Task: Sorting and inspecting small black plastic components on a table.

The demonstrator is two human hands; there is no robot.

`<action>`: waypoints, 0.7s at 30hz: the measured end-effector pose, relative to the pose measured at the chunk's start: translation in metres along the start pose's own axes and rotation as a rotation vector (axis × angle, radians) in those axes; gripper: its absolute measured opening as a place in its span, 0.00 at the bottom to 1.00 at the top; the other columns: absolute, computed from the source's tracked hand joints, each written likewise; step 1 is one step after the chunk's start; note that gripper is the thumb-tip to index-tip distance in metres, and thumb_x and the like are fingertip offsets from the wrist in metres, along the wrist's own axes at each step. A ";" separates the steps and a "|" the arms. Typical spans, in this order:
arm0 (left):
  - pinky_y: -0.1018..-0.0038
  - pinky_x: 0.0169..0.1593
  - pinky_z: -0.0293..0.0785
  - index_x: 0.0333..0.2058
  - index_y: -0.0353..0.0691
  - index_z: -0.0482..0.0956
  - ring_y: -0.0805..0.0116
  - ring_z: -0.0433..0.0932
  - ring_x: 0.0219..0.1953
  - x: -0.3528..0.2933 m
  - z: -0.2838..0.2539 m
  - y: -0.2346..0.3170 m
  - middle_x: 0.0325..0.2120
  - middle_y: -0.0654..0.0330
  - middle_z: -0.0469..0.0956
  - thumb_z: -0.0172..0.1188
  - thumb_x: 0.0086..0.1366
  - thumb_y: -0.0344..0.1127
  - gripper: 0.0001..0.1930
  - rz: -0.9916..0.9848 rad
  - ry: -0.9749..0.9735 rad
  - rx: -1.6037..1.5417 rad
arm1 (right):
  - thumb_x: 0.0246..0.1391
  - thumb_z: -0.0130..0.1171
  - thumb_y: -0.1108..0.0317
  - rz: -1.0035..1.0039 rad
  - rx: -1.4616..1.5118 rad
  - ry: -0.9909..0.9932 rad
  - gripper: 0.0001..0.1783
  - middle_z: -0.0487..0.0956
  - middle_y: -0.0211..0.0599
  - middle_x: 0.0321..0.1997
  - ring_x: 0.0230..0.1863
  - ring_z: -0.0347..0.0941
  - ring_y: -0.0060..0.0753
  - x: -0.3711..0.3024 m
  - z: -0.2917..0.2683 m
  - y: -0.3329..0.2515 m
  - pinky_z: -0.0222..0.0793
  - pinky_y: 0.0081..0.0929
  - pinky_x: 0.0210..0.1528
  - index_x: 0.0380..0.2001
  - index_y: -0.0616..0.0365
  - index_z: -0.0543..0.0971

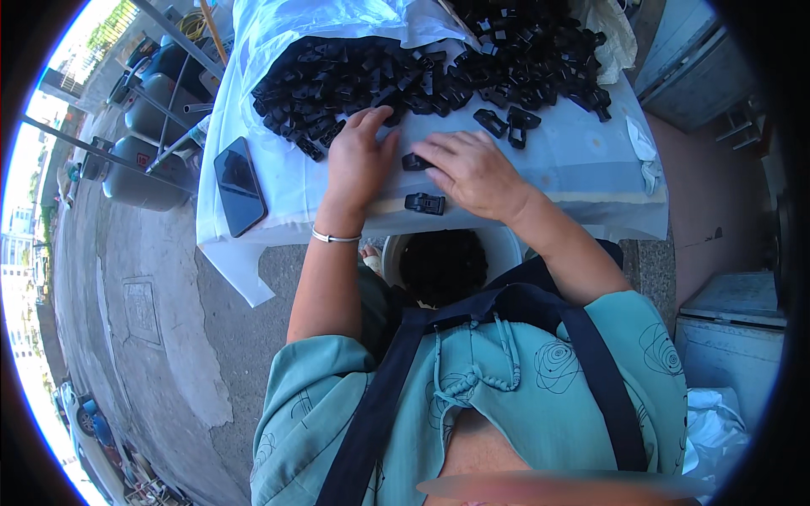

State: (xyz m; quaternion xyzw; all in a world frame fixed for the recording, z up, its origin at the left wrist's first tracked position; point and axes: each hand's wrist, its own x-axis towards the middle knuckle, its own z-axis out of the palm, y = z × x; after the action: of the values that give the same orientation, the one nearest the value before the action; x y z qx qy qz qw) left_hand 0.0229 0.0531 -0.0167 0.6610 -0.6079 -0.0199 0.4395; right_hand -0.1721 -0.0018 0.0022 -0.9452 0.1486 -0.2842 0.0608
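Black clip (424, 203) lies by the table (561, 187) edge, room beside it, long side left-to-right. Right hand (483, 175) touches another clip (413, 162), left hand (356, 160) is near the pile (337, 80); can't tell if either grips.

Both forearms (327, 291) reach forward — left hand (354, 162) thumb-spread from its fingers (364, 121), right hand (481, 173) palm-down.

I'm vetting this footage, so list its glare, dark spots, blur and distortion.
Head view: the outdoor background at far left is blown out; head view: the piled black pieces and the dark contents of the bucket lose detail; head view: straight edges bow near the circular black border; head view: a smeared patch blurs part of the bottom edge.
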 end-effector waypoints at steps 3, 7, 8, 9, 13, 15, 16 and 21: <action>0.64 0.39 0.77 0.44 0.42 0.78 0.52 0.80 0.34 0.008 0.013 0.002 0.39 0.55 0.79 0.63 0.55 0.32 0.16 0.078 0.055 0.202 | 0.51 0.62 0.65 0.316 -0.323 0.080 0.19 0.78 0.39 0.44 0.46 0.73 0.42 -0.003 -0.027 0.009 0.68 0.37 0.48 0.47 0.55 0.76; 0.62 0.39 0.76 0.41 0.42 0.79 0.51 0.80 0.34 0.002 0.014 0.009 0.37 0.54 0.80 0.62 0.56 0.33 0.13 0.155 -0.019 0.087 | 0.51 0.62 0.66 0.462 -0.473 -0.183 0.20 0.78 0.39 0.42 0.44 0.74 0.41 -0.008 -0.024 0.030 0.69 0.37 0.46 0.48 0.55 0.75; 0.62 0.39 0.76 0.41 0.42 0.79 0.51 0.80 0.34 0.001 0.013 0.012 0.37 0.54 0.80 0.62 0.56 0.33 0.13 0.160 -0.019 0.084 | 0.51 0.62 0.66 0.465 -0.477 -0.180 0.20 0.78 0.39 0.42 0.44 0.74 0.41 -0.009 -0.023 0.032 0.69 0.37 0.46 0.48 0.55 0.75; 0.62 0.39 0.76 0.40 0.41 0.79 0.51 0.80 0.35 -0.002 0.009 0.017 0.35 0.54 0.80 0.62 0.56 0.33 0.12 0.098 -0.083 0.042 | 0.51 0.62 0.67 0.384 -0.417 -0.122 0.20 0.78 0.38 0.42 0.44 0.74 0.41 -0.011 -0.020 0.032 0.69 0.37 0.47 0.48 0.55 0.75; 0.60 0.37 0.75 0.37 0.40 0.80 0.49 0.79 0.35 0.002 0.006 0.016 0.31 0.51 0.80 0.60 0.59 0.36 0.09 0.015 -0.146 0.011 | 0.49 0.62 0.70 0.255 -0.172 -0.010 0.20 0.78 0.37 0.43 0.44 0.74 0.40 -0.006 -0.012 0.026 0.68 0.36 0.48 0.48 0.54 0.76; 0.60 0.37 0.75 0.37 0.40 0.80 0.49 0.79 0.35 0.007 0.008 0.012 0.31 0.50 0.79 0.59 0.61 0.38 0.09 -0.013 -0.144 0.039 | 0.48 0.62 0.70 0.193 -0.147 -0.039 0.20 0.78 0.37 0.43 0.44 0.73 0.40 -0.006 -0.007 0.018 0.68 0.35 0.48 0.47 0.54 0.77; 0.60 0.37 0.75 0.36 0.40 0.81 0.49 0.79 0.34 0.008 0.011 0.009 0.32 0.50 0.79 0.58 0.62 0.38 0.10 -0.019 -0.125 0.105 | 0.47 0.62 0.71 0.130 -0.124 -0.067 0.20 0.79 0.36 0.43 0.44 0.73 0.39 -0.006 -0.007 0.014 0.67 0.35 0.49 0.47 0.54 0.78; 0.61 0.37 0.76 0.39 0.40 0.80 0.49 0.79 0.33 0.008 0.013 0.007 0.34 0.51 0.80 0.59 0.62 0.41 0.12 -0.034 -0.065 0.224 | 0.48 0.62 0.72 0.094 -0.165 -0.040 0.20 0.79 0.35 0.43 0.45 0.72 0.38 -0.007 -0.018 0.011 0.66 0.36 0.49 0.47 0.54 0.78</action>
State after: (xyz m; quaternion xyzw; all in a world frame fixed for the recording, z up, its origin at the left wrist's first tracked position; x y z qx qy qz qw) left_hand 0.0119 0.0403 -0.0160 0.7154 -0.6087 0.0194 0.3426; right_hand -0.1903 -0.0106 0.0118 -0.9445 0.2146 -0.2487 -0.0012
